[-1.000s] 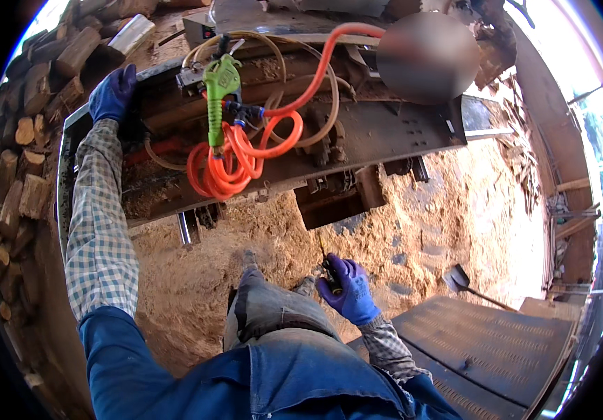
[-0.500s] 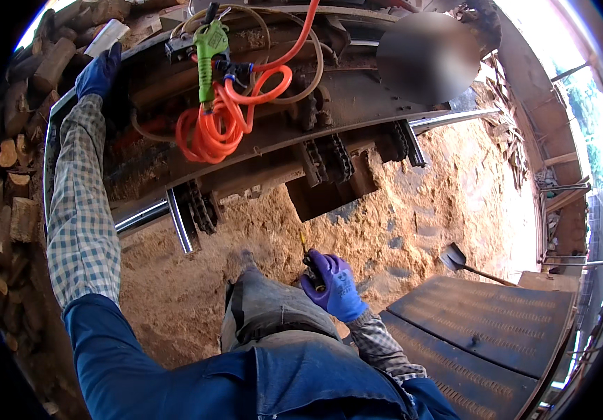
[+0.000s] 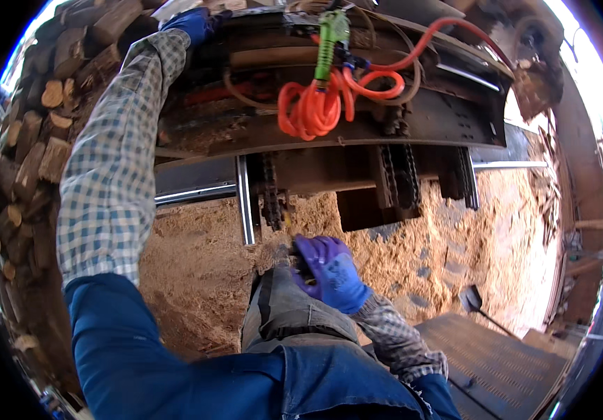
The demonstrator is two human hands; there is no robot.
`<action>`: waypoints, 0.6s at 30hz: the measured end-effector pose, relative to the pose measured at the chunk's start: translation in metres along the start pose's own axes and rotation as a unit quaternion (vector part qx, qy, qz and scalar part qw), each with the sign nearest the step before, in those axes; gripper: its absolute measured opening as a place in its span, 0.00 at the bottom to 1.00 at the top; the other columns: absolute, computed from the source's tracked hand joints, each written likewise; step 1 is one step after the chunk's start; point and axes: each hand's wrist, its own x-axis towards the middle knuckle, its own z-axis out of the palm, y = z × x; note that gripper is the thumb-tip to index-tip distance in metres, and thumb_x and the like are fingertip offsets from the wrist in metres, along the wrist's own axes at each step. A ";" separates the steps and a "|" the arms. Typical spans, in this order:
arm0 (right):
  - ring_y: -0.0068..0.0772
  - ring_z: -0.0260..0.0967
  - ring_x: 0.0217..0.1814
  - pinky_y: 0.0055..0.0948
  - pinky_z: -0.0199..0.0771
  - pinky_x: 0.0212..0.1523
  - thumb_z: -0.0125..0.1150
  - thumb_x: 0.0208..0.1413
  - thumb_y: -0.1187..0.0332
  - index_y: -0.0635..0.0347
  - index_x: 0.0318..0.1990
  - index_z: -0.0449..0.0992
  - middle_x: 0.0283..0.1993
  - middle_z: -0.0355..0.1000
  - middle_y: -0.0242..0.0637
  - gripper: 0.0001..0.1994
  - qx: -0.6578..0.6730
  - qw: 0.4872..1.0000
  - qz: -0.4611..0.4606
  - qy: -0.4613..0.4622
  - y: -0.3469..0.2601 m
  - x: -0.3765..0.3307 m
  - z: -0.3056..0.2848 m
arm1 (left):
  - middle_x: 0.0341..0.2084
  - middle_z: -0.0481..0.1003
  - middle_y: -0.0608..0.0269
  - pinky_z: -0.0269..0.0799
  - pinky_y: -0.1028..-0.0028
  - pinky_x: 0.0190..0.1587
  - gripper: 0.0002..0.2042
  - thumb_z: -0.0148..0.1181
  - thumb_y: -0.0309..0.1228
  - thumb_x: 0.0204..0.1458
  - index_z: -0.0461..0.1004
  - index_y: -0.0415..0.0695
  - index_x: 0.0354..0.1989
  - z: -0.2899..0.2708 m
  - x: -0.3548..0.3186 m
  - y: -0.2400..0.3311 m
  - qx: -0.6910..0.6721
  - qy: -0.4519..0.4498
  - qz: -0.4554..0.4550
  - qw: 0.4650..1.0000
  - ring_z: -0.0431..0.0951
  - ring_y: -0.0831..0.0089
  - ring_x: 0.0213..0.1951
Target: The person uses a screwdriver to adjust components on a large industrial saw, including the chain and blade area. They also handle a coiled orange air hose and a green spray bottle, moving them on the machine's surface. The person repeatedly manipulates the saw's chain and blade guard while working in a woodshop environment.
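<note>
My left hand (image 3: 198, 26), in a blue glove, reaches far forward to the machine's back left corner, beside a pale flat piece (image 3: 170, 8). Its fingers are partly hidden, and I cannot see whether they grip anything. Low in front of my body, my right hand (image 3: 333, 273), in a purple and blue glove, is closed around a small dark tool (image 3: 302, 263) with yellow parts; most of it is covered by the fingers. Between my arms stands the brown metal machine (image 3: 455, 126), with hanging chains (image 3: 271, 196) and a shiny upright rail (image 3: 245, 203).
A green air gun (image 3: 327, 45) and a coiled orange hose (image 3: 310, 110) hang on the machine. Stacked logs (image 3: 55, 159) line the left side. Sawdust (image 3: 196, 280) covers the ground. At the right are a shovel (image 3: 471, 299) and a slotted metal plate (image 3: 483, 350).
The view has swung left and closer to the machine. My left hand has slid rightward along the far edge. My right hand, still closed around the dark tool, is nearer the shiny rail.
</note>
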 end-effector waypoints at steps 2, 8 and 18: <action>0.47 0.73 0.53 0.49 0.74 0.54 0.74 0.48 0.56 0.61 0.70 0.63 0.54 0.75 0.45 0.42 -0.007 0.993 -0.115 -0.022 -0.015 0.046 0.013 | 0.66 0.71 0.47 0.63 0.55 0.70 0.31 0.42 0.61 0.68 0.68 0.52 0.69 -0.034 -0.034 -0.058 -0.016 -0.090 -0.022 0.996 0.69 0.49 0.68; 0.46 0.72 0.55 0.47 0.73 0.54 0.69 0.50 0.50 0.66 0.69 0.63 0.51 0.73 0.45 0.42 -0.196 0.937 -0.196 -0.212 -0.026 0.163 0.087 | 0.77 0.55 0.56 0.55 0.53 0.75 0.39 0.53 0.62 0.62 0.51 0.62 0.78 -0.005 -0.130 -0.156 0.120 0.107 0.054 0.986 0.57 0.52 0.75; 0.44 0.70 0.57 0.46 0.68 0.63 0.72 0.46 0.49 0.67 0.67 0.65 0.53 0.72 0.44 0.44 -0.269 0.912 -0.214 -0.225 0.032 0.199 0.079 | 0.74 0.55 0.48 0.48 0.50 0.74 0.44 0.56 0.52 0.56 0.50 0.44 0.78 -0.012 -0.125 -0.116 0.074 0.089 0.030 0.993 0.53 0.48 0.75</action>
